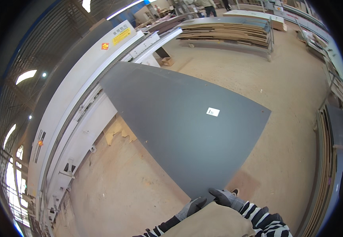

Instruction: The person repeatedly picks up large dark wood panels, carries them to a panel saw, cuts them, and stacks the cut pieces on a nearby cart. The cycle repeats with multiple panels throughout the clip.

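Note:
A large dark grey panel with a small white label stretches from me to a long white machine on the left, where its far end lies at the machine's rail. In grey and black gloves, my left hand and my right hand are closed on the panel's near end, close to my body, the left a little lower than the right.
Stacked boards on a wheeled rack stand across the floor, beside a small cardboard box. More upright panels line the right side. Scraps of tan sheet lie below the machine. People stand at the back.

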### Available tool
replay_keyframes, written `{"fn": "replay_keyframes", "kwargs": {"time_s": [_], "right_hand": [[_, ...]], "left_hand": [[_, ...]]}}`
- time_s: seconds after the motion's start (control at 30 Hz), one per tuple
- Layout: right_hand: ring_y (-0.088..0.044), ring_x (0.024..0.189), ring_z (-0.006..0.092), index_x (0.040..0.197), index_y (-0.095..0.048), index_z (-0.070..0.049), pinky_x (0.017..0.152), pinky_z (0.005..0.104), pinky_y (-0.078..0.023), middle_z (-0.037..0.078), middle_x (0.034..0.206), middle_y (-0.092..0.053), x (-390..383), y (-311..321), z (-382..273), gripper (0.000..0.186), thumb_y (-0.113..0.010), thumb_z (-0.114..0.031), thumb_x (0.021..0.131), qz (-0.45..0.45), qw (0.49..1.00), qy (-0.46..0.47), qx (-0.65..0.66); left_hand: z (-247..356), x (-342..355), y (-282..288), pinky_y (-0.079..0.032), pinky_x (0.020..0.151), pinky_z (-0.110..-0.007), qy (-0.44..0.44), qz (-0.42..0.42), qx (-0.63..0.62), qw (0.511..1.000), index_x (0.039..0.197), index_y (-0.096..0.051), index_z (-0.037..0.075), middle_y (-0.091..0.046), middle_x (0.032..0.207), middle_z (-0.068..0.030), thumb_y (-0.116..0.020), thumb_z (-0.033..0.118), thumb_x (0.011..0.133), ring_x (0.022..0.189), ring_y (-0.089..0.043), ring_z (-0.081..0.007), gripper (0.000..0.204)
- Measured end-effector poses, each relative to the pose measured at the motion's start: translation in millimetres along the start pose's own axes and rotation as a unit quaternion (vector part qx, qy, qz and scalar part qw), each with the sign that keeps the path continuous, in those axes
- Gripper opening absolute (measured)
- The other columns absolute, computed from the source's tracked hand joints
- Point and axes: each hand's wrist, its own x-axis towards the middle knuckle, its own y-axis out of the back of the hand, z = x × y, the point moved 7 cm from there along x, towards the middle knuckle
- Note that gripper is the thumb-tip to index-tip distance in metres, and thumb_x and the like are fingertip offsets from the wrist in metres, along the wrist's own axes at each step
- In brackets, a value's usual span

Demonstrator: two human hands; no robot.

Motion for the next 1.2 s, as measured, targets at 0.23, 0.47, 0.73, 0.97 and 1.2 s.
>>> {"fn": "replay_keyframes", "kwargs": {"time_s": [0.23,0.47,0.73,0.97,1.2], "right_hand": [[-0.059,0.077,0.0167,0.103,-0.06,-0.001,0.066,0.0294,-0.047,0.007,0.089,-0.063,6.1,5.5,3.5,0.035,-0.052,-0.033,0.091,0.021,0.998,0.059,0.032],[-0.059,0.095,0.0269,0.121,-0.045,0.003,0.08,0.0391,-0.05,0.016,0.107,-0.059,4.8,-40.7,-11.3,0.046,-0.048,-0.033,0.092,0.006,0.96,0.195,0.201],[-0.055,0.105,0.0265,0.121,-0.047,0.001,0.091,0.0396,-0.045,0.015,0.116,-0.055,24.6,-18.7,-45.6,0.045,-0.05,-0.031,0.09,0.146,0.92,0.342,0.126],[-0.055,0.106,0.0269,0.124,-0.046,-0.002,0.092,0.0404,-0.045,0.013,0.117,-0.055,48.7,31.6,-144.2,0.047,-0.051,-0.034,0.09,0.226,0.875,0.398,0.158],[-0.053,0.108,0.0284,0.127,-0.044,-0.004,0.093,0.0439,-0.045,0.012,0.119,-0.054,55.4,67.2,-236.2,0.053,-0.052,-0.04,0.089,0.306,0.851,0.392,0.171]], "left_hand": [[8.3,-5.3,6.3,-0.048,0.082,-0.031,0.038,-0.059,0.011,0.997,0.117,-0.05,0.005,-0.061,0.103,-0.0076,-0.056,0.023,0.088,0.092,-0.06,-0.0186,0.034],[37.4,28.3,62.9,-0.049,0.078,-0.029,-0.053,-0.08,0.189,0.977,0.112,-0.052,0.005,-0.061,0.101,-0.008,-0.055,0.024,0.09,0.088,-0.06,-0.0173,0.03],[199.7,90.0,156.0,-0.052,0.077,-0.036,-0.05,-0.12,0.068,0.989,0.103,-0.058,0.009,-0.064,0.096,-0.0089,-0.056,0.034,0.089,0.086,-0.062,-0.023,0.029],[451.9,131.8,163.0,-0.05,0.084,-0.045,-0.135,0.06,0.049,0.988,0.103,-0.051,0.006,-0.06,0.092,-0.0116,-0.063,0.046,0.082,0.09,-0.059,-0.0287,0.047],[625.3,226.8,69.4,-0.045,0.091,-0.048,-0.168,0.04,0.018,0.985,0.113,-0.044,0.002,-0.052,0.112,-0.0147,-0.063,0.053,0.078,0.105,-0.053,-0.0281,0.064]]}}
